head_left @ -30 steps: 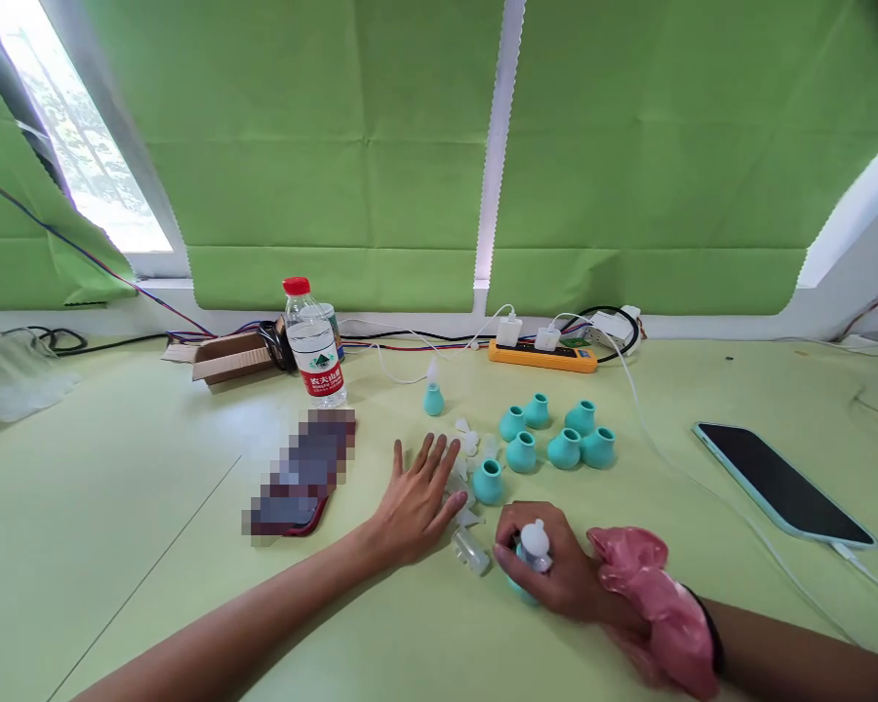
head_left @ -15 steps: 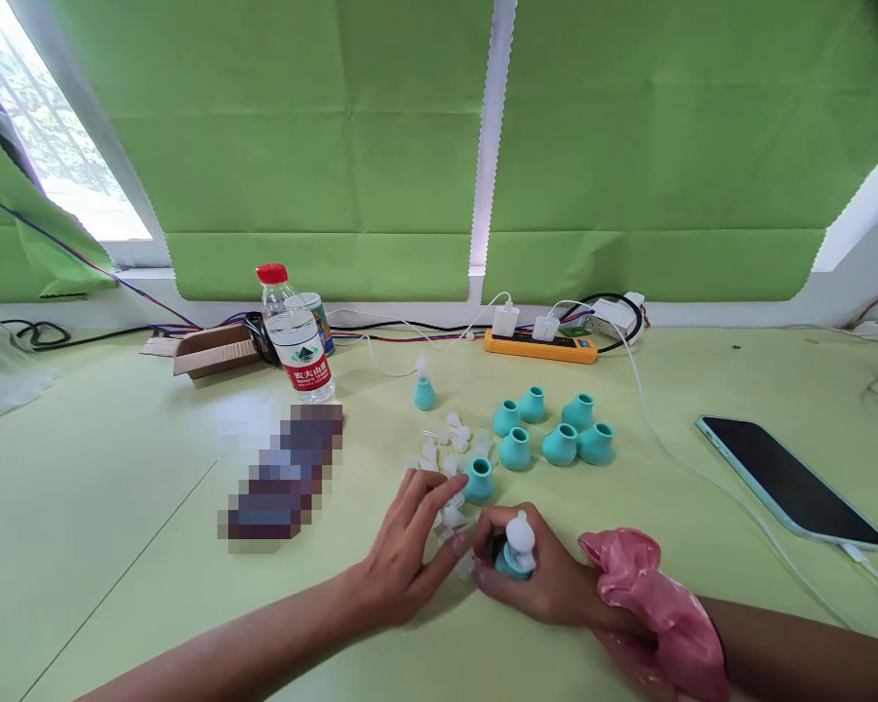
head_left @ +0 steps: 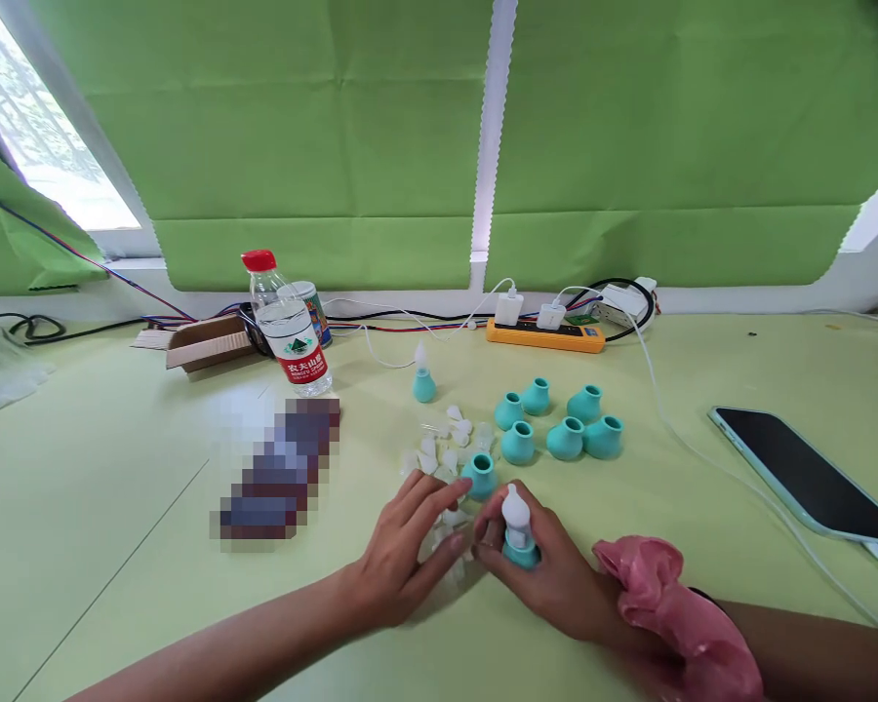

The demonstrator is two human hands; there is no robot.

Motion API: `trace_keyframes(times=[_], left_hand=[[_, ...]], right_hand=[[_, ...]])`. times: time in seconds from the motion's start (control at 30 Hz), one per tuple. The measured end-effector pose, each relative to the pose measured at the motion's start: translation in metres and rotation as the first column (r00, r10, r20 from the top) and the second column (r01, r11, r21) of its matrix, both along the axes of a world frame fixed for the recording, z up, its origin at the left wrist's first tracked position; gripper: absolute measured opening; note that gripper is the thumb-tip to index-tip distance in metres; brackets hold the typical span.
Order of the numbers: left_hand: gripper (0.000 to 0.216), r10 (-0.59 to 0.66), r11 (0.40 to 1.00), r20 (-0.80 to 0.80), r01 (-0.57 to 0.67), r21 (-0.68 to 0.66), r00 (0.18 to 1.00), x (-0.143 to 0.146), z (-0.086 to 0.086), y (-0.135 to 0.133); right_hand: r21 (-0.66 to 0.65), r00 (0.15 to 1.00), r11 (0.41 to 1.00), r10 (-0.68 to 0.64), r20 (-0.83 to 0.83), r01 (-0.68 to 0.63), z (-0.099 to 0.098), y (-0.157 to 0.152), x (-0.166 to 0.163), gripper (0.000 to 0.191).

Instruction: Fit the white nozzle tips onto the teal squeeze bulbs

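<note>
My right hand (head_left: 548, 556) is wrapped round a teal rubber bulb (head_left: 521, 554), which has a translucent white tip (head_left: 516, 509) standing upright in its mouth. Stretched over the table, my left hand (head_left: 410, 551) holds nothing; its fingers are apart. Its fingertips lie beside an open-necked teal bulb (head_left: 481, 478), and I cannot tell whether they touch it. Loose white plastic pieces (head_left: 450, 458) are scattered beyond and partly under my left fingers. Several more teal bulbs (head_left: 565, 439) stand in a group at the right. Farther back is one bulb with a white tip fitted (head_left: 423, 383).
A water bottle (head_left: 293, 331), a tin (head_left: 311, 310) and an open cardboard box (head_left: 209, 341) stand at the back left. Behind the bulbs lies an orange power strip (head_left: 545, 334). A phone (head_left: 805, 468) with a white cable (head_left: 673, 429) rests at the right.
In my right hand the white tip has gone from tilted to more upright on the bulb. My left hand has hardly moved. The view has shifted slightly.
</note>
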State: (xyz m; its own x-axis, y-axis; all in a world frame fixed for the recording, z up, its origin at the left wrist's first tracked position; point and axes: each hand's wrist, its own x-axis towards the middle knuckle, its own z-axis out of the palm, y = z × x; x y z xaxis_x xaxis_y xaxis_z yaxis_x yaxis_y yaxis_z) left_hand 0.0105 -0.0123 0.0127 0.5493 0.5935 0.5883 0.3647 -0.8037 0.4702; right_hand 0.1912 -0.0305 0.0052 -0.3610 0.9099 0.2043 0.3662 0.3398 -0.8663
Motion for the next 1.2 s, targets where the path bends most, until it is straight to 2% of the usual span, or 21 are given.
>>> trace_keyframes(times=[0.1,0.17,0.3,0.43,0.53,0.63,0.73,0.8,0.9,1.03,1.2], left_hand=[[0.040,0.016,1.000,0.049,-0.015,-0.028,0.999,0.002,0.001,0.001],[0.041,-0.001,1.000,0.059,0.002,-0.029,0.998,0.002,0.002,0.003],[0.036,-0.018,0.999,0.092,0.022,-0.042,0.996,0.002,0.001,0.006],[0.031,-0.095,0.995,0.104,0.092,0.037,0.990,0.001,0.000,0.007],[0.034,-0.139,0.987,0.111,0.129,0.091,0.984,0.002,-0.001,0.006],[0.023,-0.116,0.993,0.138,0.110,0.050,0.984,0.005,0.000,0.002],[0.017,-0.104,0.993,0.193,0.114,-0.042,0.976,0.007,0.002,-0.001],[0.017,-0.122,0.987,0.212,0.140,-0.072,0.970,0.008,0.003,-0.003],[0.015,-0.065,0.995,0.235,0.082,-0.064,0.970,0.006,0.001,-0.001],[0.018,0.004,1.000,0.250,-0.003,-0.004,0.968,0.002,-0.004,0.009],[0.022,0.066,0.998,0.288,-0.059,-0.032,0.955,-0.001,-0.009,0.018]], right_hand=[[0.034,0.996,0.999,0.023,0.083,-0.026,0.004,0.000,0.003,0.040],[0.076,0.991,0.996,0.046,0.122,-0.056,0.006,-0.001,0.006,0.046],[0.177,0.985,0.980,0.061,0.161,-0.090,0.002,-0.002,0.003,0.032],[0.285,0.980,0.951,0.063,0.189,-0.116,-0.004,-0.006,-0.002,0.027],[0.270,0.974,0.954,0.073,0.213,-0.130,-0.002,-0.009,-0.002,0.034],[0.222,0.967,0.970,0.041,0.251,-0.098,0.001,-0.011,0.001,0.045],[0.197,0.953,0.976,0.031,0.302,-0.094,0.002,-0.010,0.002,0.039],[0.228,0.950,0.968,0.033,0.311,-0.108,0.001,-0.009,-0.001,0.033],[0.259,0.968,0.965,-0.019,0.249,-0.047,-0.002,-0.004,-0.008,0.026],[0.216,0.995,0.976,-0.054,0.081,0.036,-0.002,0.007,-0.016,0.018],[0.181,0.995,0.978,-0.095,-0.038,0.101,-0.003,0.017,-0.019,0.021]])
